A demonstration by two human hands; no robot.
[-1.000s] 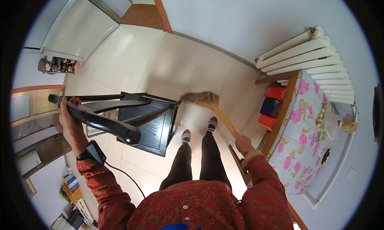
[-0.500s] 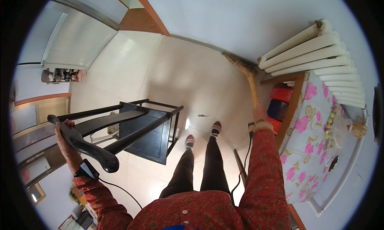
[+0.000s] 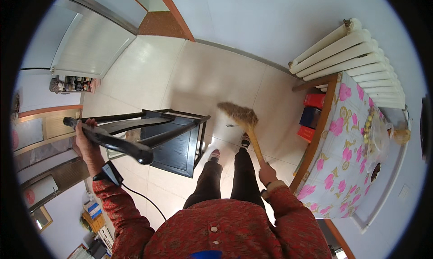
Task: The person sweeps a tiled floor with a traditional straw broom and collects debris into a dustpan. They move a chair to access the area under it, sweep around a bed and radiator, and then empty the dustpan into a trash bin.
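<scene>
My left hand is wrapped round the top rail of a black wooden chair, whose seat and legs stand to the left of my feet. In my right hand is the yellow handle of a straw broom. The broom's brown bristles point away to the left, over the pale tiles just ahead of my right foot. Close by the broom head lies a small dark piece of litter on the floor.
A table with a pink-flowered cloth stands at the right, red and blue boxes under it. Behind it a white radiator hangs on the wall. A low shoe rack is at the far left. A cord runs from my left wrist.
My right hand has swung the broom from near the wall by the radiator toward the left and nearer my feet. The chair's back has shifted slightly right in view, still in my left hand.
</scene>
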